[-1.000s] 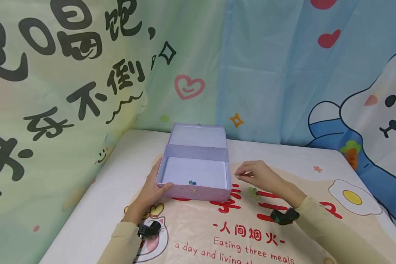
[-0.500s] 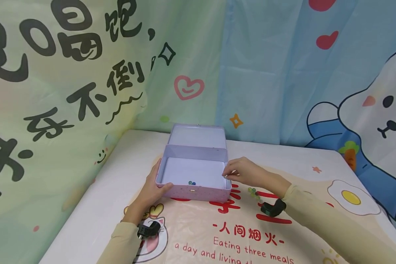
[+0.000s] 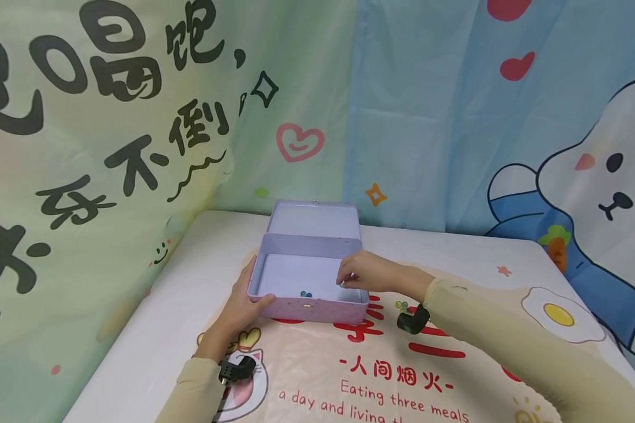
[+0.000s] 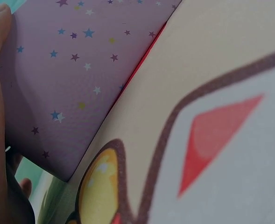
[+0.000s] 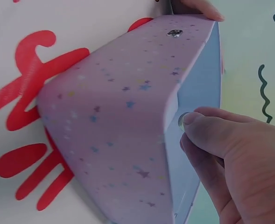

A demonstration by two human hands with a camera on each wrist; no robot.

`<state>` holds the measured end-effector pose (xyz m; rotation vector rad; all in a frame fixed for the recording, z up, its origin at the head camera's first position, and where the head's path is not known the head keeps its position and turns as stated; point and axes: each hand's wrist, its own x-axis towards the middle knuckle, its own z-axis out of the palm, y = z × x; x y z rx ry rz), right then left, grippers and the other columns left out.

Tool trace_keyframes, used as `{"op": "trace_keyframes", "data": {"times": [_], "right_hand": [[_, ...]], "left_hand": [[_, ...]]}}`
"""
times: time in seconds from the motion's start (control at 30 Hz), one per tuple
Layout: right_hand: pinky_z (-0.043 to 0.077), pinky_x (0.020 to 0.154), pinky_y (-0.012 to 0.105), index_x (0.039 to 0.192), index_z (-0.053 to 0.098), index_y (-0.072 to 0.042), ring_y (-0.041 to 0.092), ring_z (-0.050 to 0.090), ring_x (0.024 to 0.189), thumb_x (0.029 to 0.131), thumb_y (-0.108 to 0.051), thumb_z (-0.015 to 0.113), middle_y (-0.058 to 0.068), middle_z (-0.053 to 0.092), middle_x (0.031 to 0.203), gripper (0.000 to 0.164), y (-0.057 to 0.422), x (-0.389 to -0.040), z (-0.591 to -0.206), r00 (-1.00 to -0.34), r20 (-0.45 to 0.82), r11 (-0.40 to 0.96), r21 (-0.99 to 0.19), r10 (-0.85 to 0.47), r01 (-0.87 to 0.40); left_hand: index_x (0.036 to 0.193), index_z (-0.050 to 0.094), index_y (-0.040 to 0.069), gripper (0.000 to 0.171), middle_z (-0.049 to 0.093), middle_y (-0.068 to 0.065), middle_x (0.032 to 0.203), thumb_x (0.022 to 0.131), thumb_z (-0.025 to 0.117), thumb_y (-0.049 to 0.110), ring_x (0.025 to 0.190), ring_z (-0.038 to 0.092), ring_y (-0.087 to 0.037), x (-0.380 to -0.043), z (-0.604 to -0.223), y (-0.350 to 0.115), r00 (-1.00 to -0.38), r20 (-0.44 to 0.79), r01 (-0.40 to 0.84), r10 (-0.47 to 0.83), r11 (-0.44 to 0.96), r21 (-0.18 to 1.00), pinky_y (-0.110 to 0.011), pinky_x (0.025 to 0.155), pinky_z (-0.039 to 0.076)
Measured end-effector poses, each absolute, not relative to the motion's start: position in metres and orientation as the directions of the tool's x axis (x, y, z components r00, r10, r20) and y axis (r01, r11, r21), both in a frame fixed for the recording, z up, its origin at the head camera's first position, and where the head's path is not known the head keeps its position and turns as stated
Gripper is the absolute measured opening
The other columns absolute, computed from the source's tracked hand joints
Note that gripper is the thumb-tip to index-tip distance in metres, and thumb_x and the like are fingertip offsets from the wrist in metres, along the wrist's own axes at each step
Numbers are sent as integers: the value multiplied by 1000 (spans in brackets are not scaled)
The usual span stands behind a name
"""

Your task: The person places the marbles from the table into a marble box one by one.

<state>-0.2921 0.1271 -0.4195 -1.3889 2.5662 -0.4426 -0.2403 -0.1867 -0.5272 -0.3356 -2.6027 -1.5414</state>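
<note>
The left grip (image 3: 241, 305) holds the box (image 3: 281, 306) by its near-left corner; the right grip (image 3: 373, 274), over the box's right side, pinches a glassy marble (image 5: 181, 122) between thumb and fingertips, and lowering it well inside before letting go should limit bouncing. The right wrist view bares that marble clearly; only the head view shows other marbles (image 3: 306, 294) lying inside.

Ahead of me: green-and-blue curtain (image 3: 402, 129), black lettering (image 3: 132, 170) at left, white cartoon animal (image 3: 619, 176) at right. Before me: desk (image 3: 423, 244), its top printed with a fried egg (image 3: 558, 315) and red lettering (image 3: 382, 369).
</note>
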Motion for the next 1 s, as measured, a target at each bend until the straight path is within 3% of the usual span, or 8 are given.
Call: {"op": "trace_keyframes", "data": {"times": [0.4,0.63,1.0], "right_hand": [[55,80,21,98,75,-8,11,66,88,84,-8,70,1,71,94,15,103,-310,-414,-498,-22,479,-313,-867,-820],[55,80,22,98,75,-6,11,66,87,85,-8,70,1,71,93,14,93,-324,-418,-476,-34,462,-304,-879,-833],[55,80,21,97,75,-6,11,66,87,85,-8,69,2,72,94,13,82,-351,-423,-515,27,475,-344,-857,-810]], "left_hand": [[153,3,32,99,14,-2,160,80,69,32,142,24,-35,-241,-528,-188,-970,201,242,136,477,845,-62,109,26],[154,5,26,99,17,-10,158,78,69,30,140,27,-37,-241,-530,-187,-956,247,292,156,454,842,-62,109,27],[151,2,38,99,15,-5,159,79,70,30,142,24,-35,-243,-533,-189,-968,208,249,138,469,848,-63,109,26]]}}
